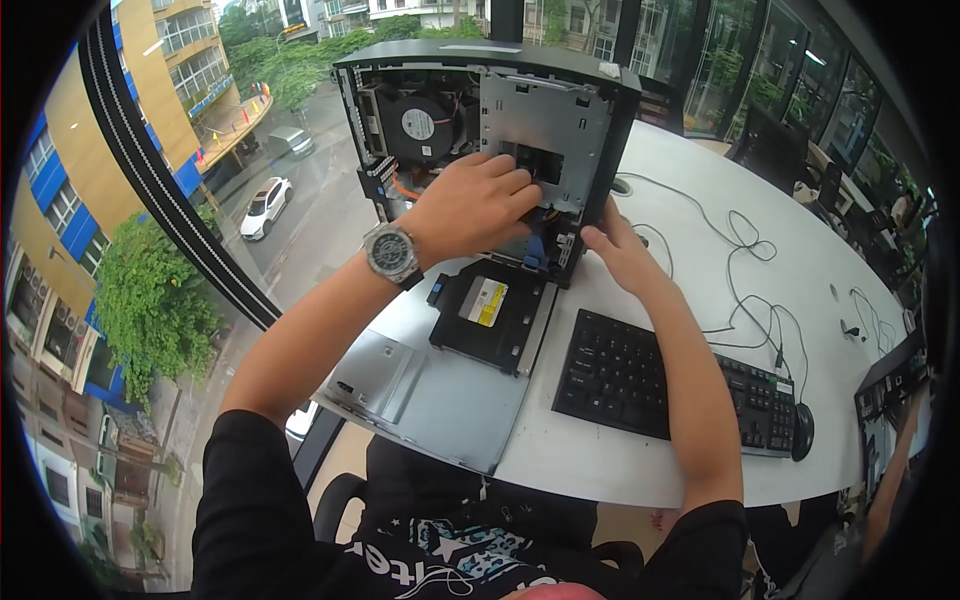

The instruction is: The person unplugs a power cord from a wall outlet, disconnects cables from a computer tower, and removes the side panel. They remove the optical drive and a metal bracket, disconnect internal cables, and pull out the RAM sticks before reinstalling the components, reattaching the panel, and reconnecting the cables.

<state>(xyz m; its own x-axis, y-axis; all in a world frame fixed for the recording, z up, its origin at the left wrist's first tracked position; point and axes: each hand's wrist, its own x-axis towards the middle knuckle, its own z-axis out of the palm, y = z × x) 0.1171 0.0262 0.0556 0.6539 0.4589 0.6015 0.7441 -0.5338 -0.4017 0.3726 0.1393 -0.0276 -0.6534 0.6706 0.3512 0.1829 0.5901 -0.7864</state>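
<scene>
No writing can be read: the round label on the fan [418, 123] and the white-and-yellow label on the drive [490, 310] are too small to make out, and so is the dial of the watch [392, 253].

There is one open case [600, 150], one fan, one loose drive, one panel [440, 400], one keyboard [650, 385] and one mouse [803, 432]. Several thin cables [740, 260] trail over the table [700, 190].

The case is black. It stands at the far edge of the white table beside the window, with its open side towards the person. The fan sits in its upper left, and a grey metal cage [545, 120] fills its right half. A blue cable [535, 250] shows near its bottom edge.

The left hand [475, 205], the one with the watch, reaches into the case just below the cage. Its fingers are curled inward and their tips are hidden, so I cannot tell whether they hold anything.

The right hand [620, 250] lies against the lower right corner of the case, and its fingers are out of sight behind the edge. I cannot tell whether it grips the case or only rests on it.

The drive is flat and black and lies on the grey panel, just in front of the case. The keyboard lies to the right of the panel, with the mouse at its right end
</scene>
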